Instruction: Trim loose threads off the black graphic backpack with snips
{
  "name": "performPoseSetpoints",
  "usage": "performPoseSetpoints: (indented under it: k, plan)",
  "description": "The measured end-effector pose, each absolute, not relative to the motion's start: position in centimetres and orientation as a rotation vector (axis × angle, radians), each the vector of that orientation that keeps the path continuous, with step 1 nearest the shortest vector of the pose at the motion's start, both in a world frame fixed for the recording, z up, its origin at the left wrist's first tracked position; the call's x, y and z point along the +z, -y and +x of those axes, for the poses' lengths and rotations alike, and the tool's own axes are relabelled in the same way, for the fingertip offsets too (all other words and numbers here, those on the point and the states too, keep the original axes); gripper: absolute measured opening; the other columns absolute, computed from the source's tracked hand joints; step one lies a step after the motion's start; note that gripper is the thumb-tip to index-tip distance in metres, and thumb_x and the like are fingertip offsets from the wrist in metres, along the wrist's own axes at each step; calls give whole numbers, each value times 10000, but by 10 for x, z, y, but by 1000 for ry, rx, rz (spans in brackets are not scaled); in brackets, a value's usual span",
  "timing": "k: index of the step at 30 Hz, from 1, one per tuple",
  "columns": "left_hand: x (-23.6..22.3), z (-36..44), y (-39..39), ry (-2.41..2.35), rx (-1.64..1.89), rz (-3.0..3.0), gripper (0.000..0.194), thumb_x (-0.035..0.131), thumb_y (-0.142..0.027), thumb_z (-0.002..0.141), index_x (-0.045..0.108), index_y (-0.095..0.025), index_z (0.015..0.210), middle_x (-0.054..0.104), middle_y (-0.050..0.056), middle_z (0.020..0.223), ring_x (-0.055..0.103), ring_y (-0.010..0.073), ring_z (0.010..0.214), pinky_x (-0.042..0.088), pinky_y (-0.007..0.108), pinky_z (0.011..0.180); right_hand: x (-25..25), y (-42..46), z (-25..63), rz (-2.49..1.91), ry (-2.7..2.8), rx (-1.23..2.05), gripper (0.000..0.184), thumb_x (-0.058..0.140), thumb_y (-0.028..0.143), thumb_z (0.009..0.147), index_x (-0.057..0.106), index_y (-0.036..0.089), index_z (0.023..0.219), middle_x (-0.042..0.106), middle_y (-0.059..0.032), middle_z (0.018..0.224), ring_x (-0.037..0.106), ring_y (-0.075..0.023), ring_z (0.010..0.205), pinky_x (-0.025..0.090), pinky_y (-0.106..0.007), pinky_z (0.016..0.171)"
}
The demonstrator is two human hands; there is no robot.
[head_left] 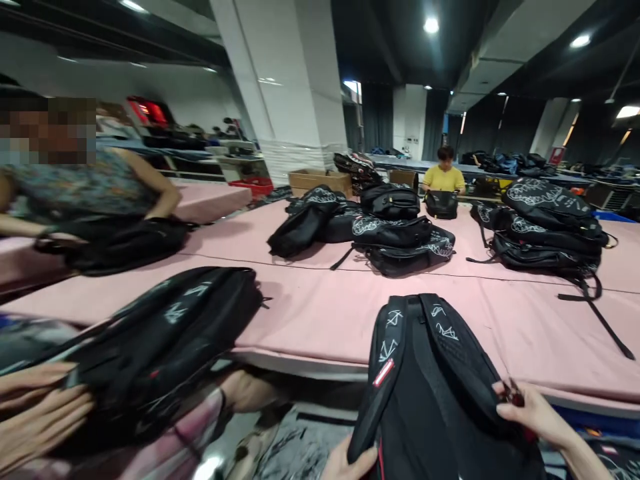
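Observation:
A black backpack [430,393] with white line prints and a small red tag stands upright right in front of me, leaning over the near edge of the pink table [320,313]. My left hand [347,463] grips its lower left side by a shoulder strap; only some fingers show at the frame's bottom. My right hand [533,413] is closed in a pinch at the backpack's right edge, on a small dark and red piece I cannot name.
To my left a co-worker's blurred hands [35,413] hold another black backpack [165,340]. A person at far left handles a bag [125,243]. Piles of black backpacks [380,230] [545,227] lie across the table. A person in yellow [444,177] works opposite.

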State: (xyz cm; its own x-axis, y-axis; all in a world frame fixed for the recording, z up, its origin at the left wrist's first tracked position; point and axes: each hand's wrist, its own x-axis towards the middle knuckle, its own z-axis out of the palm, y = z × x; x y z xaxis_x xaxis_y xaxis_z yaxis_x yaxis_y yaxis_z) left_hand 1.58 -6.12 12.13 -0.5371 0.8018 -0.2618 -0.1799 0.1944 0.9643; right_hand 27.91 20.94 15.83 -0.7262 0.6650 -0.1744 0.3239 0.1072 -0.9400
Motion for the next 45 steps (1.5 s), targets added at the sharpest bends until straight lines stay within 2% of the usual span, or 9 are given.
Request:
performPoseSetpoints:
  k: [5, 8, 14, 19, 24, 29, 32, 37, 45]
  plan:
    - [147, -34, 70, -2168, 1552, 586, 694, 621, -653, 585, 603, -128, 1038, 636, 146, 1053, 547, 346, 1039, 414, 477, 925, 162, -137, 235, -769, 1933, 1981, 403, 713, 395, 634, 593, 140, 921, 590, -30, 772, 539, -151, 686, 429, -260, 644]
    - [165, -36, 63, -2652, 1539, 920, 609, 564, -616, 657, 610, -137, 1031, 612, 152, 1079, 522, 345, 1054, 359, 516, 961, 153, -104, 226, -766, 1927, 2021, 234, 712, 258, 607, 560, 143, 744, 554, 14, 672, 480, -107, 610, 379, -214, 567]
    - [163, 29, 11, -1956, 1379, 1224, 291, 542, -429, 794, 635, -217, 971, 640, 50, 978, 607, 197, 860, 489, 312, 791, 134, -78, 233, -977, 1797, 2001, 253, 714, 248, 599, 589, 138, 789, 578, 17, 668, 499, -114, 601, 396, -221, 579]
    - [144, 62, -29, -1861, 1366, 1383, 288, 574, -341, 783, 597, -195, 1030, 598, 46, 882, 572, 163, 714, 474, 291, 683, 125, -74, 236, -1032, 1790, 1934, 185, 687, 227, 619, 609, 144, 764, 585, 14, 674, 514, -129, 632, 390, -225, 587]
    - [147, 63, -46, -1916, 1265, 1574, 177, 455, -282, 857, 571, -187, 764, 565, 32, 794, 542, 175, 789, 414, 300, 737, 127, -79, 237, -977, 1947, 1840, 117, 653, 209, 658, 597, 146, 739, 569, 21, 654, 514, -130, 620, 385, -226, 578]
    - [146, 68, -46, -1961, 1285, 1522, 190, 413, -286, 878, 521, -184, 759, 543, 23, 769, 528, 169, 750, 399, 291, 712, 139, -107, 244, -1023, 2190, 1219, 217, 464, 272, 870, 530, 214, 1068, 594, -19, 912, 549, -177, 833, 415, -304, 755]
    - [142, 71, -47, -1975, 1292, 1491, 205, 405, -303, 881, 511, -184, 751, 541, 28, 778, 525, 175, 749, 395, 295, 702, 142, -121, 245, -952, 2327, 837, 174, 433, 221, 894, 531, 203, 1037, 595, -44, 944, 540, -197, 869, 407, -335, 791]
    - [142, 74, -50, -1964, 1297, 1474, 214, 406, -317, 876, 505, -189, 737, 537, 32, 778, 520, 183, 753, 392, 302, 707, 153, -129, 239, -818, 2501, 544, 145, 439, 231, 906, 547, 188, 992, 594, -64, 900, 533, -208, 826, 413, -325, 730]
    - [142, 79, -53, -1935, 1370, 1376, 182, 455, -305, 834, 520, -191, 708, 530, 27, 742, 510, 189, 735, 382, 307, 715, 158, -134, 236, -778, 2603, 485, 132, 437, 202, 899, 566, 194, 871, 591, -44, 792, 525, -190, 761, 382, -298, 676]
